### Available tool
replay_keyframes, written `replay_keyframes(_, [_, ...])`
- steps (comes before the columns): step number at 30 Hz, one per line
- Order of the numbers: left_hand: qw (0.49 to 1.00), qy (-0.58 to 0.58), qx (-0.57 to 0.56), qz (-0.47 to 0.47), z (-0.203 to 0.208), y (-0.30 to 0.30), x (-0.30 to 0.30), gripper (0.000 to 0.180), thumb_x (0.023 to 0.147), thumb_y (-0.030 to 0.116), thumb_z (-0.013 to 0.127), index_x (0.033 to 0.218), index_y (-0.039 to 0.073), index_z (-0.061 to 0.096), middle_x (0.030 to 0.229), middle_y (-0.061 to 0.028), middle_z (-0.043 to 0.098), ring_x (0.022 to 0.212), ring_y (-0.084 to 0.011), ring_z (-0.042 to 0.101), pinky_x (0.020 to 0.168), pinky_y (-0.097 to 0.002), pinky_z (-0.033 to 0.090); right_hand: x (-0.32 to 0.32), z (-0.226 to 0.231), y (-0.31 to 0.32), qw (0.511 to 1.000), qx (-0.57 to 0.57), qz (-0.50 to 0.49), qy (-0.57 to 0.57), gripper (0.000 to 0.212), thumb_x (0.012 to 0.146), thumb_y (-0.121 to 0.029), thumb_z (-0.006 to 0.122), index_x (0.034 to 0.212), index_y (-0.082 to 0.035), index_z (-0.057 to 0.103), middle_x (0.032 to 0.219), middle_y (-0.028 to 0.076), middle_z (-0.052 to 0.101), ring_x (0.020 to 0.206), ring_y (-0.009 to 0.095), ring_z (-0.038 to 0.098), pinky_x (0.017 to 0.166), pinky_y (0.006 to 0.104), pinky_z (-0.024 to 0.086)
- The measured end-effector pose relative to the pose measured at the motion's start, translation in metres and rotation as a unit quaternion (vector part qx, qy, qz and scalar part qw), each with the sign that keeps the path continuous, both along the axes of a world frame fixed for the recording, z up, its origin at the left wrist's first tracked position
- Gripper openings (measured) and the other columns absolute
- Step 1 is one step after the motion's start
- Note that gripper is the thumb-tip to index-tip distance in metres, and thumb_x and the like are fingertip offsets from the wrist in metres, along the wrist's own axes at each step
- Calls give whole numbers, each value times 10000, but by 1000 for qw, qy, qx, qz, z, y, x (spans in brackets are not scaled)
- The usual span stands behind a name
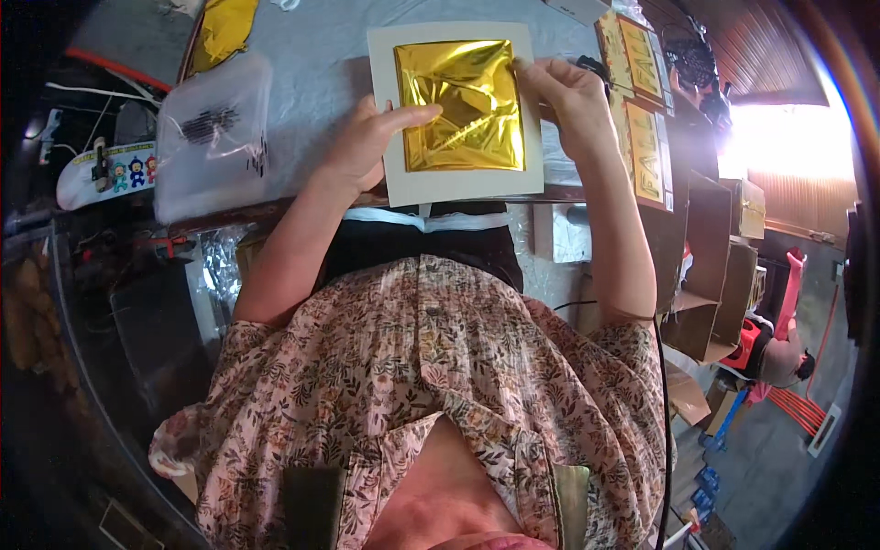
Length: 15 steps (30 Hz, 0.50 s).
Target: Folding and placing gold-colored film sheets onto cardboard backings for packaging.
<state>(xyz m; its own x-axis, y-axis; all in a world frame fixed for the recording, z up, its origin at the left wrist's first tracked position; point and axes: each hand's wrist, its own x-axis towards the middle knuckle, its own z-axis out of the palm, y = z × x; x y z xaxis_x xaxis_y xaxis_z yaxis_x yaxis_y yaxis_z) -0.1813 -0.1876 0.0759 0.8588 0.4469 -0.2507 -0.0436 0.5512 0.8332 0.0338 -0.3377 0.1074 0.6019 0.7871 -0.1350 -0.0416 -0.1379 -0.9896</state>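
Note:
A shiny gold foil packet [477,124] lies flat on a white board [458,185], held over the front part of the table. My left hand [359,147] grips the board's left edge, its thumb stretched over the foil and its fingers behind the board. At the upper right, my right hand [576,105] pinches the right side with thumb and fingers, the thumb close to the foil's corner. Parts of the right fingers are hidden behind the board.
On the blue-grey table covering [307,55] stands a clear plastic bag [211,147] at left, with gold foil [223,37] behind it. Yellow printed sheets [646,151] line the right edge. Cardboard boxes [710,257] and another person [784,362] are farther right. A decorated skateboard [110,179] is at far left.

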Motion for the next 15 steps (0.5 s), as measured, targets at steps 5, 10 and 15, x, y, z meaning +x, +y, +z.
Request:
replay_keyframes(5, [1000,17,1,24,5,1,-2,368,888,98,729,1211,-38,617,1114,-120,697,1010,-186,675,880,-362,568,-7,2,-12,992,-88,80,41,199,928,-215,745,939,-16,747,736,-31,648,594,27,515,539,195,384])
replay_keyframes(10, [999,-19,19,-21,-6,6,2,366,889,123,743,1194,-46,632,1097,-109,704,1013,-175,675,888,-339,557,-16,5,-19,993,-80,43,75,167,923,-167,739,955,-4,752,743,-23,654,570,32,482,520,199,350])
replay_keyframes(15, [996,-12,-29,-86,-2,25,-12,402,925,177,721,1252,-26,608,1166,-84,685,1041,-158,668,905,-319,543,-2,-10,-21,992,-64,33,101,162,938,-129,709,1000,16,743,831,30,708,647,74,588,582,226,447])
